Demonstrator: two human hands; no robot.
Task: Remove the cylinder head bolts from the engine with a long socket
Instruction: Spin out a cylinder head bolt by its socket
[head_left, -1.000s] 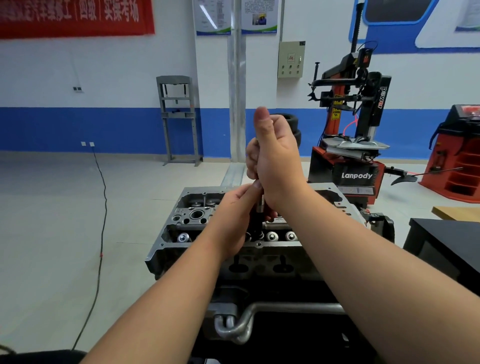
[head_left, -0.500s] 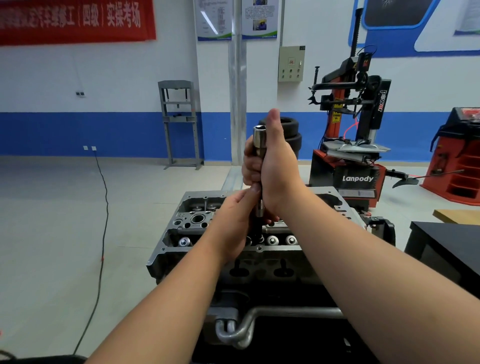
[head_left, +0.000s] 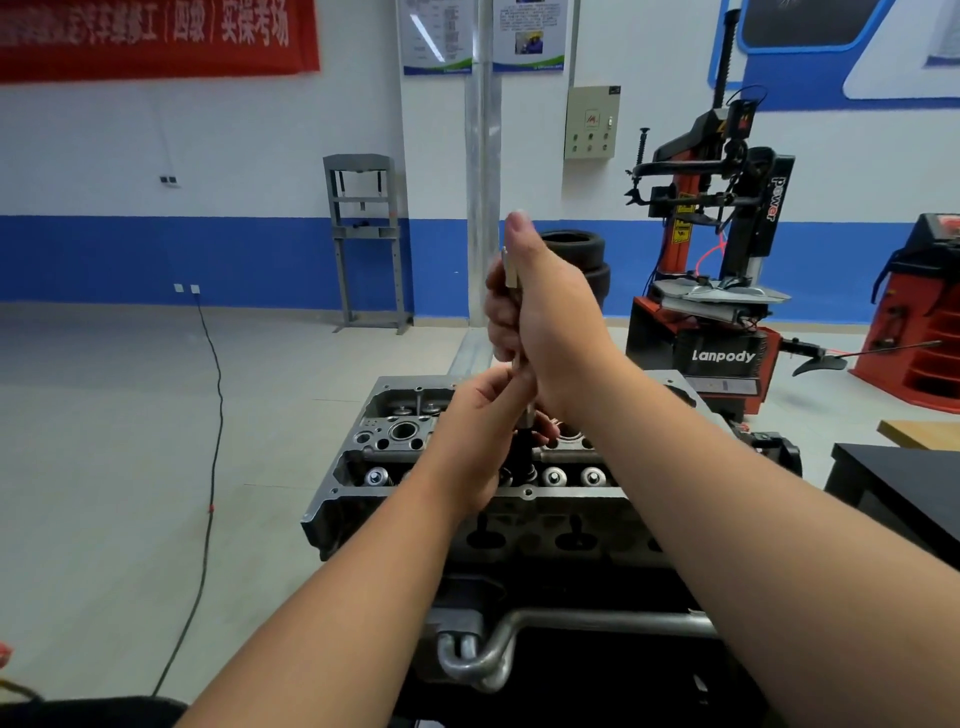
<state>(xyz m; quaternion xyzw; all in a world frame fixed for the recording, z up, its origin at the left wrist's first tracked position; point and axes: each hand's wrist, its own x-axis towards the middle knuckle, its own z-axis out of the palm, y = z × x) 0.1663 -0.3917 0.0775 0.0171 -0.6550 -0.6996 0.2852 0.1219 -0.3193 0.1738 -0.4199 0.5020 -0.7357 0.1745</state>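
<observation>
Now grips long socket with both right hand and left hand, thumb shifted over its top, bolt probably loosening from cylinder head.

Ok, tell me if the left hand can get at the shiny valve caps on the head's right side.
Probably not directly: the right forearm crosses just above those valve caps, and the left hand is busy holding the long socket. It would need to let go first.
</observation>
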